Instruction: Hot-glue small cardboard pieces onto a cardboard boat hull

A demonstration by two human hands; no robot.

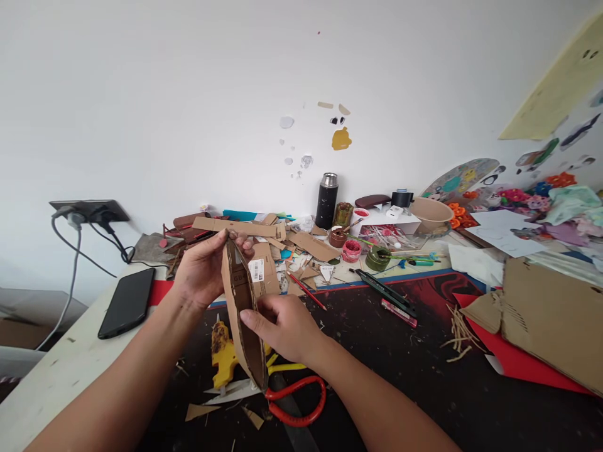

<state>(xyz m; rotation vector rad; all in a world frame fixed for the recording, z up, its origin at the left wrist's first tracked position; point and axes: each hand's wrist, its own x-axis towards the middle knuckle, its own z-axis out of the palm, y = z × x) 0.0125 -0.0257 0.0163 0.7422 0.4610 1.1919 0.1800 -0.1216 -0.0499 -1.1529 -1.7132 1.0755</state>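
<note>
Both hands hold a narrow, boat-like cardboard piece (238,314) upright over the dark mat, its hollow inside facing me. My left hand (205,267) pinches its top end between thumb and fingers. Lower down, my right hand (282,323) grips the right wall, thumb inside the hollow and fingers on the outer side, partly hidden. Beneath the piece lie red-handled scissors (320,402), whose blades point left. A yellow glue gun (221,355) rests just behind, partly covered by the cardboard. Small cardboard scraps (202,411) lie near the scissors.
A black phone (127,303) lies at left by plugged-in cables. Cardboard offcuts (313,245), a black thermos (326,201) and paint jars (351,251) stand along the wall. A dark green utility knife (384,292) lies right of centre; a large cardboard sheet (556,320) is at far right.
</note>
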